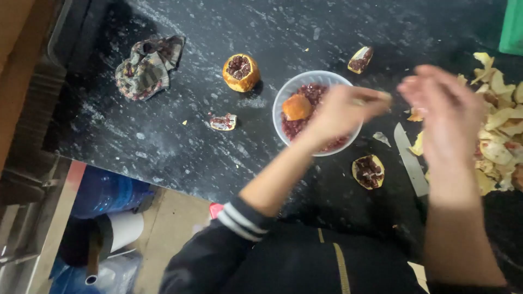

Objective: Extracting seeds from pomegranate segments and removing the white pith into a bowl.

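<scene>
Here my left hand [340,111] hovers over the right side of the bowl [289,95], fingers pinched on a small pale scrap; it is blurred, so I cannot tell what the scrap is. My right hand [444,111] is off to the right of the bowl, above the desk [218,32], fingers loosely spread and holding nothing that I can make out, though it too is smeared by motion.

The bowl is white and holds dark red seeds [313,92], with an orange piece of rind [297,107] lying at its left side. My left forearm crosses the near rim and hides part of it.

Around the bowl: a cut pomegranate [241,72] stands to the left, its seeds facing up. A small broken chunk [223,121] lies below that, nearer me. Another wedge [360,59] sits beyond the bowl, and a seeded piece [369,171] lies just by its near right edge. A knife [411,160] lies on the desk under my right wrist, between that piece and a heap of pale peels [501,120] at the far right. A crumpled cloth [146,66] rests well away at the left.
</scene>
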